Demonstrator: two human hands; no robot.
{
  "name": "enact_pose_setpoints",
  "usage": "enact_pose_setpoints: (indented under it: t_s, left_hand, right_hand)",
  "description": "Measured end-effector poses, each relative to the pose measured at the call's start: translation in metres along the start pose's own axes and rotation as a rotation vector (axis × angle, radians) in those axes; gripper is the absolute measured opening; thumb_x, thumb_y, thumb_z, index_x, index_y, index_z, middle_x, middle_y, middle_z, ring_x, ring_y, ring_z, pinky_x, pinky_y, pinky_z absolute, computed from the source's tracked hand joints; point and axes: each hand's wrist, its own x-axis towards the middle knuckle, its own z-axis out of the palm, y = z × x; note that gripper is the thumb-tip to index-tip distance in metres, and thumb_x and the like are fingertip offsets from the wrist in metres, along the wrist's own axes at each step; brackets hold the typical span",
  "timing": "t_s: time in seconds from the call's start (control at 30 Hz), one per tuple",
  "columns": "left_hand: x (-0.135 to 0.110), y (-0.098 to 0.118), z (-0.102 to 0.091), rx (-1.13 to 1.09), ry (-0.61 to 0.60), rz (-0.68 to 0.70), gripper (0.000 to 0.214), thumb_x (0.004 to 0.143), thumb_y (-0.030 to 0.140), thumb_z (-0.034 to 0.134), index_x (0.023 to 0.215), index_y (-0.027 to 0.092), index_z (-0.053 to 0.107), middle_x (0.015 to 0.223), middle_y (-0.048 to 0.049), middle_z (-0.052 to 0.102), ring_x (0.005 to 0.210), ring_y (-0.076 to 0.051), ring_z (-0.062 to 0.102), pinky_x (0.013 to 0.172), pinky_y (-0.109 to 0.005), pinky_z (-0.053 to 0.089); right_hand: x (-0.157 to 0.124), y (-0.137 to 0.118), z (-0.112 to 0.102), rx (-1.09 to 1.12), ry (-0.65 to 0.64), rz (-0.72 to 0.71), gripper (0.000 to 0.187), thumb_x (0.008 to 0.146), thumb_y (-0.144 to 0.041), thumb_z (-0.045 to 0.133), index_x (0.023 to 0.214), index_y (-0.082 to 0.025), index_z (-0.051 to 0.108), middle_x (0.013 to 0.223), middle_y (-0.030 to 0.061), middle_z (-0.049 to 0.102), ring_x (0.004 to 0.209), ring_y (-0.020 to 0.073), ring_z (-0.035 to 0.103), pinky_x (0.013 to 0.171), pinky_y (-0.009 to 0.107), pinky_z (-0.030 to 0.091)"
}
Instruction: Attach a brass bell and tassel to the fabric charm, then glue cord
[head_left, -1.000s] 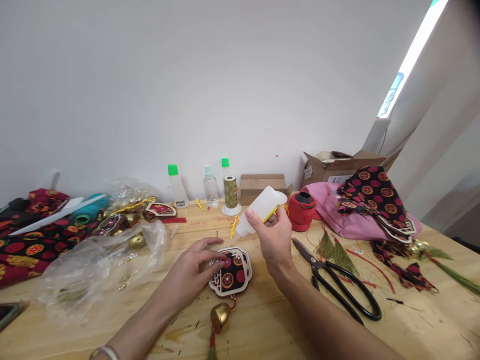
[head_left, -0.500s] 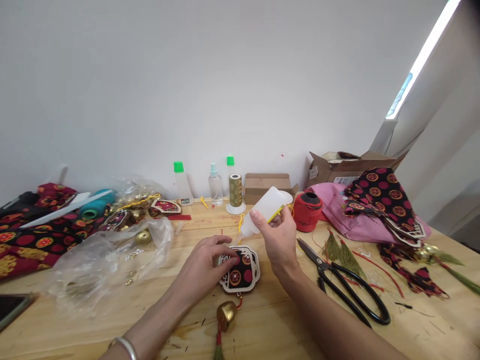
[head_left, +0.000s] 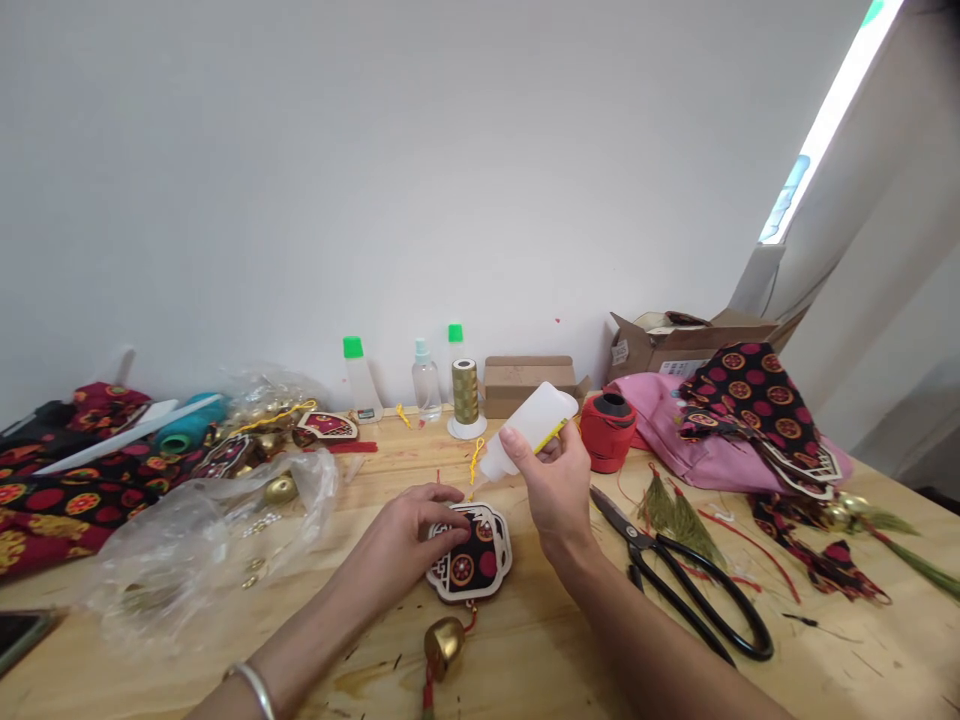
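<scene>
My right hand (head_left: 556,485) grips a white squeeze bottle (head_left: 529,428), tilted with its nozzle pointing down-left toward a fabric ornament (head_left: 472,555) in a white scalloped frame on the wooden table (head_left: 825,650). My left hand (head_left: 409,535) rests on the ornament's left side, fingers curled and pressing it down. A brass bell (head_left: 444,645) on a red cord hangs from the ornament's near edge. A yellow cord (head_left: 475,458) runs off its far edge.
Black scissors (head_left: 679,580) lie right of my right hand, with green tassels (head_left: 667,505), a red thread spool (head_left: 606,430) and pink and patterned cloth (head_left: 739,410) beyond. A crumpled clear plastic bag (head_left: 202,540) and patterned fabric (head_left: 52,490) sit left. Bottles, a gold spool (head_left: 465,395) and boxes line the wall.
The squeeze bottle has dipped a little closer to the ornament's top edge. My left hand has shifted further onto the ornament.
</scene>
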Motion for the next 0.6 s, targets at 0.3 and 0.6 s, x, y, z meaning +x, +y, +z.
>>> enact_pose_setpoints:
  t_s: [0.3,0.6]
  left_hand:
    - [-0.01,-0.009,-0.006,0.039,-0.104,0.208,0.026,0.081,0.032,0.043,0.1,0.031,0.061,0.117,-0.001,0.051,0.108,-0.018,0.045,0.093,-0.034,0.036]
    - [-0.01,-0.012,-0.006,-0.011,-0.111,0.196,0.028,0.08,0.033,0.044,0.105,0.032,0.057,0.119,-0.0011,0.05,0.109,-0.019,0.045,0.093,-0.034,0.037]
  right_hand:
    - [0.002,0.001,-0.001,-0.034,0.015,-0.015,0.034,0.061,-0.025,0.067,0.088,-0.016,0.048,0.07,-0.0019,0.061,0.062,0.0112,0.058,0.056,0.021,0.047]
    - [0.003,0.004,-0.002,-0.023,0.019,-0.016,0.034,0.061,-0.026,0.067,0.088,-0.017,0.048,0.073,-0.0009,0.062,0.065,0.0117,0.058,0.058,0.022,0.048]
